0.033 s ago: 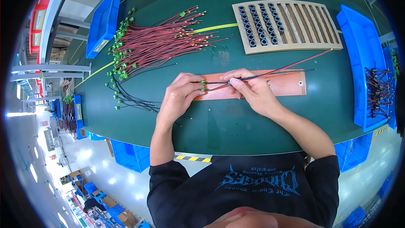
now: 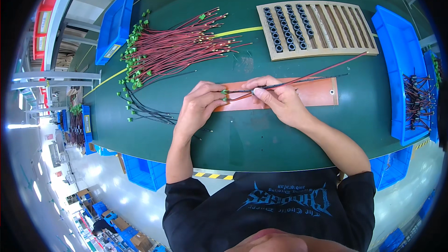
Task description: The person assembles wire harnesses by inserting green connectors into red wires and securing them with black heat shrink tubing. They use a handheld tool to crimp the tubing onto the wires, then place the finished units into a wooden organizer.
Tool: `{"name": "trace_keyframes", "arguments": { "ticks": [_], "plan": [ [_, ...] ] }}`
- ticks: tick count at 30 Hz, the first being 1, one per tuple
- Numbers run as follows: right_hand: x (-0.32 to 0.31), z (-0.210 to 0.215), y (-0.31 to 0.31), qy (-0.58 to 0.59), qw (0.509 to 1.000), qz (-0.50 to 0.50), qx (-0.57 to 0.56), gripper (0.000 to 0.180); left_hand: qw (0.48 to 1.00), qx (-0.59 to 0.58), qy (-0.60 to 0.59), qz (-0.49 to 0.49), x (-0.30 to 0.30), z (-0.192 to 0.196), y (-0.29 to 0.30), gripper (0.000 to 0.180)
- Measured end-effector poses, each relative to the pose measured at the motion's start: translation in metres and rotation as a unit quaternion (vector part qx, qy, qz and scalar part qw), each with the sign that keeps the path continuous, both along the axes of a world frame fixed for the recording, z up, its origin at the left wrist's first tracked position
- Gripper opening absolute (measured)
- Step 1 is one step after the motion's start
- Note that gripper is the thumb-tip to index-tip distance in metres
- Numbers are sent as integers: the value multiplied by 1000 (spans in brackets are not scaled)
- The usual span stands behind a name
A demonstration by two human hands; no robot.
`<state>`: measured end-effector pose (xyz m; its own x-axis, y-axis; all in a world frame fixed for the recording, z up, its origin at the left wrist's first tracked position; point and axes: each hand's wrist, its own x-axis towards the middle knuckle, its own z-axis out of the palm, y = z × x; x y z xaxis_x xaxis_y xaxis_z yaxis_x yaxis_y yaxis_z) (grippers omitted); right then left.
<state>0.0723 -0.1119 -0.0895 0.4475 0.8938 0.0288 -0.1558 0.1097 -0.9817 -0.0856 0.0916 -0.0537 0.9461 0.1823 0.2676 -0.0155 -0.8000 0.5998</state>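
My left hand [image 2: 198, 102] is closed in a pinch on the green connectors [image 2: 224, 95] at one end of a black wire and a red wire. Further right, the thumb and fingers of my right hand [image 2: 277, 98] grip the black wire [image 2: 322, 78] and the red wire [image 2: 329, 68]. Their free ends reach out past that hand, the red one slanting up toward the wooden rack. Something small and dark sits at my right fingertips, mostly hidden. Both hands are just over an orange-brown strip [image 2: 317, 94] lying on the green table.
A heap of red wires with green connectors [image 2: 172, 42] lies at the back left, with several black wires [image 2: 147, 109] nearer. A wooden rack [image 2: 322, 28] holding black rings stands at the back right. Blue bins [image 2: 114, 25] flank the table; the right bin [image 2: 396, 65] contains wire assemblies.
The free ends of the red and black wires have shifted slightly upward. Both hands keep nearly the same place and grip.
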Motion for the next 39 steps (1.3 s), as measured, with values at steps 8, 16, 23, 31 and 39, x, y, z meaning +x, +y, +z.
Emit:
{"name": "trace_keyframes", "arguments": {
  "ticks": [8, 16, 23, 31, 39],
  "plan": [
    [11, 5, -1, -150, 988, 32, -24, 23, 994, 106, -35, 10, -3, 13, -2, 25],
    [7, 6, 1, -320, 947, 5, -26, 21, 829, 534, -75, -151, 35, 61, -56, 45],
    [4, 10, 4, -243, 968, 4, -67, 18, 847, 520, -70, 85, 32, 55, 38, 41],
    [0, 2, -3, -181, 982, -11, -44, 13, 910, -335, -204, 137, 51, 6, -49, 27],
    [4, -2, -3, -198, 979, -1, -51, 13, 820, -526, -180, 140, 70, -23, -82, 14]
  ]
}}
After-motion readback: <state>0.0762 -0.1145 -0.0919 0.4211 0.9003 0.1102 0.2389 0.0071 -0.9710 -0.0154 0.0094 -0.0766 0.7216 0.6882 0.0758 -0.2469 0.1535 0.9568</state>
